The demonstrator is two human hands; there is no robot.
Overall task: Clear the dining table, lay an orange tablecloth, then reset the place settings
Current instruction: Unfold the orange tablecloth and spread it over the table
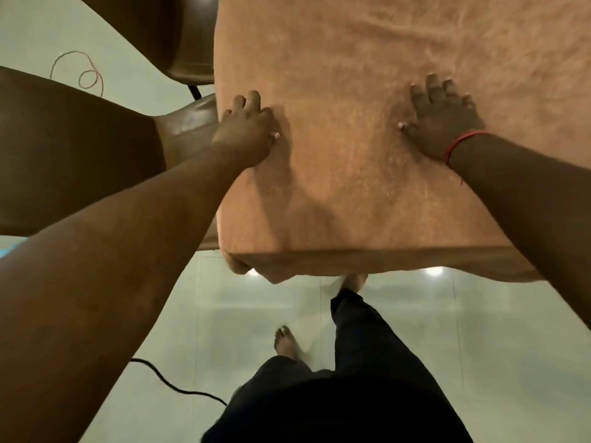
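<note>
- Orange, towel-textured tablecloth (367, 91): spread over the dining table, covering the whole visible top. The near edge hangs over the table edge, with a bunched fold at the near-left corner. Shallow wrinkles run across the far right area.
- Left hand (246, 129): rests on the cloth at the table's left edge. Fingers curl downward against the fabric; whether they pinch any cloth cannot be determined.
- Right hand (443, 123): lies palm-down on the cloth, right of centre, fingers straight and slightly spread, pressing flat and holding nothing. A red thread bracelet (460, 145) circles the wrist.
- Brown upholstered chairs (188, 39): positioned along the table's left side, just beside the cloth edge.
- Pale glossy tiled floor (479, 330): reflects ceiling lights near the table's near edge. A black cable (172, 383) lies on it at the near left; a thin red looped wire (89, 76) lies at the far left.
- Person: stands at the near edge, barefoot, in dark trousers.
</note>
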